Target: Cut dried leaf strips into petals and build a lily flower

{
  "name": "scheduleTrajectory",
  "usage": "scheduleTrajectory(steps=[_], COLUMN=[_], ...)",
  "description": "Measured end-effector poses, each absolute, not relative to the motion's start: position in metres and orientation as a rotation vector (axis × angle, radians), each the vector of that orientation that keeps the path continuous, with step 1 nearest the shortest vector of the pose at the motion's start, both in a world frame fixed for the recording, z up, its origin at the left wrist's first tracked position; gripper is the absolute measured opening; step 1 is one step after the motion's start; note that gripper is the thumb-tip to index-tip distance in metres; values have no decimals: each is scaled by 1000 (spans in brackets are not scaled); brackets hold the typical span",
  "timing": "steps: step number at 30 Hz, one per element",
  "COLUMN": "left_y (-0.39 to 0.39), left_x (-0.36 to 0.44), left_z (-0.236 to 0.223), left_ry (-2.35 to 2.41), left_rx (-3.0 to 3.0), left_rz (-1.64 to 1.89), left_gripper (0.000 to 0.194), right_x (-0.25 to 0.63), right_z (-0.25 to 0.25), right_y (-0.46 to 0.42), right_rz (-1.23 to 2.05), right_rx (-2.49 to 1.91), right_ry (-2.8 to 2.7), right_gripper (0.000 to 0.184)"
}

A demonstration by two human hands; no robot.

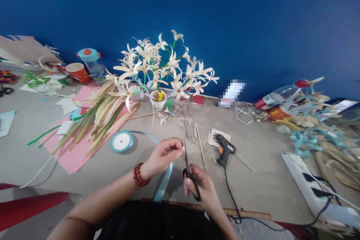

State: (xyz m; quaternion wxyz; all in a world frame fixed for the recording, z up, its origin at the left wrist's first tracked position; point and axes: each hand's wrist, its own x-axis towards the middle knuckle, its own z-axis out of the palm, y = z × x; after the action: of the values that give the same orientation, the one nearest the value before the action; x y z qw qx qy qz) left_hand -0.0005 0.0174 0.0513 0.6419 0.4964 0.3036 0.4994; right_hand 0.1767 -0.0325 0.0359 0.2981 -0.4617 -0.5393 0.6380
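Note:
My right hand [201, 182] grips black-handled scissors [189, 168], their blades pointing up and away from me. Close by, my left hand [165, 155] pinches a small pale piece [183, 150] right at the blades; it looks like a bit of husk or petal, too small to be sure. A light blue ribbon [164, 183] runs under my left wrist to the table's front edge. Its spool [121, 141] lies flat to the left. Beyond my hands, cream husk-like flowers [152, 58] on green and blue stems rise around a paper cup [158, 101].
Dried corn husks [104, 120] lie on pink paper [69, 157] at the left. A glue gun [225, 148] rests to the right, its cord trailing to a power strip [300, 180]. Thin sticks [200, 144] lie ahead. A plastic bottle [281, 95] leans at the far right.

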Motion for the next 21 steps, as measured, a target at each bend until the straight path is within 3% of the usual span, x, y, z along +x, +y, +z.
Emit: scheduleTrajectory(steps=[21], left_y=[18], left_x=[-2], left_z=[49], left_ry=[665], left_rx=[1102], left_rz=[1109], left_gripper=[23], right_x=[177], right_z=[29], right_y=[-35], right_rz=[1696], right_rx=[-1224], right_ry=[-1409], right_gripper=[48])
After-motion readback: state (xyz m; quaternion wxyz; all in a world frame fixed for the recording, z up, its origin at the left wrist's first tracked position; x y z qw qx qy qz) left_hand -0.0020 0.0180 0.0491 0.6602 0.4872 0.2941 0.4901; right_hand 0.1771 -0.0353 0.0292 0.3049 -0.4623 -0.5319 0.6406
